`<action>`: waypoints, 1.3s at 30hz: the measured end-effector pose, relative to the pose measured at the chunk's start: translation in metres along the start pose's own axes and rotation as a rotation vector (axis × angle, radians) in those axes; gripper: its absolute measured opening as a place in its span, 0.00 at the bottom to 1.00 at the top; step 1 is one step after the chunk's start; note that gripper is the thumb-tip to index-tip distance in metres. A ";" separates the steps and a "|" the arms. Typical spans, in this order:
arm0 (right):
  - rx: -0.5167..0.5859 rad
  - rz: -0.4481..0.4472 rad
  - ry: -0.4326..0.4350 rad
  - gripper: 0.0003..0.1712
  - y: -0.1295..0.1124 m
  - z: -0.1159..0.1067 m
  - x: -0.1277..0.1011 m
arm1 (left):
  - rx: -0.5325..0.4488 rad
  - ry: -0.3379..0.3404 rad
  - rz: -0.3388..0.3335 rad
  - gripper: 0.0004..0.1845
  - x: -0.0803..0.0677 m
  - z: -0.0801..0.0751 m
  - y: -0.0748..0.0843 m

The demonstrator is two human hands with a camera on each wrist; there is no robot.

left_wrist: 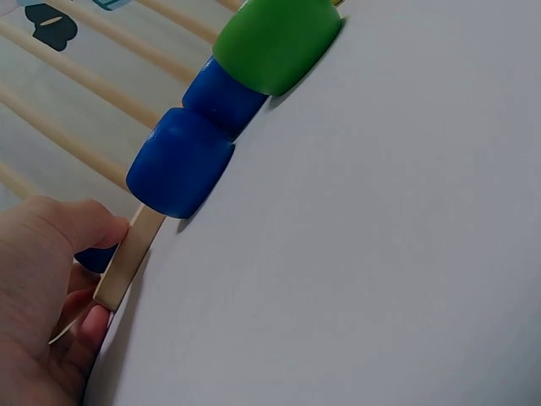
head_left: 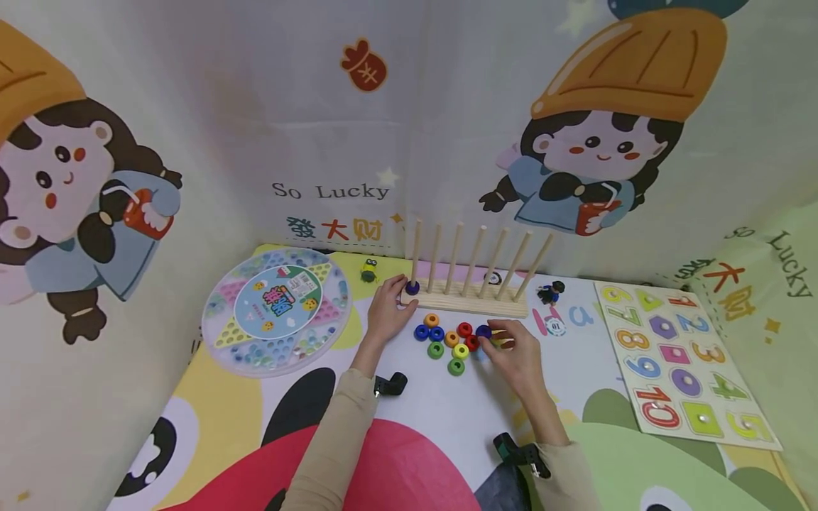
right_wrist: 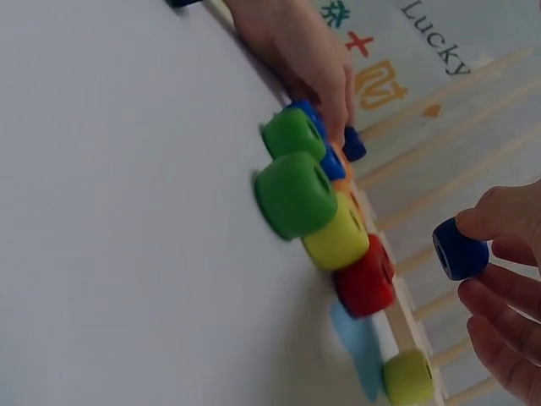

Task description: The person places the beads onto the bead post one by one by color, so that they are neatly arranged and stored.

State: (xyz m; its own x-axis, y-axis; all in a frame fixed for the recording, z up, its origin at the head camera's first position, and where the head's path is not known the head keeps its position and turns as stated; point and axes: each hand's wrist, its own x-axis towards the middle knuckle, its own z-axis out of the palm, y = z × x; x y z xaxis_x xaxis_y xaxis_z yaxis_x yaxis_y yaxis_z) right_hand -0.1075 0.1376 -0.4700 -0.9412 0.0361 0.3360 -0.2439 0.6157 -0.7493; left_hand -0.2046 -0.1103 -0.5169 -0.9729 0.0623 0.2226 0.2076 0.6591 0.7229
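Dark-blue bead (right_wrist: pixel 460 249) pinched at right hand (head_left: pixel 514 348) fingertips, above pile

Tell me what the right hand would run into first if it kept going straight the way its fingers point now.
The right hand pinches a dark blue ring, fingers pointing left and slightly away. Going on, it would probably meet the red rings in the loose cluster first. Depth is hard to judge; if lifted, it might pass over them.

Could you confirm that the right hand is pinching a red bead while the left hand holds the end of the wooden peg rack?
Not quite: the bead pinched by the right hand is dark blue, not red, as the right wrist view shows. The left hand does hold the end of the wooden peg rack.
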 end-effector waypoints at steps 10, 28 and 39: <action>0.070 -0.101 0.001 0.16 -0.029 0.022 0.032 | 0.013 0.000 0.007 0.31 0.003 0.001 0.001; 0.095 -0.221 -0.008 0.15 -0.073 0.047 0.073 | 0.039 -0.004 0.008 0.31 0.000 0.003 -0.002; 0.067 -0.350 0.064 0.14 -0.103 0.040 0.096 | 0.056 0.008 0.033 0.30 -0.002 0.003 -0.004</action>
State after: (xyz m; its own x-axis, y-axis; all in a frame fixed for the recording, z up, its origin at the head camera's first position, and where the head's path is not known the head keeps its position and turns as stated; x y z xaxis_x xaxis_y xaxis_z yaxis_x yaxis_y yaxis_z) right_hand -0.1823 0.0462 -0.3832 -0.7821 -0.1174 0.6120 -0.5655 0.5462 -0.6179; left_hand -0.2040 -0.1106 -0.5220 -0.9647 0.0785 0.2513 0.2331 0.6979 0.6772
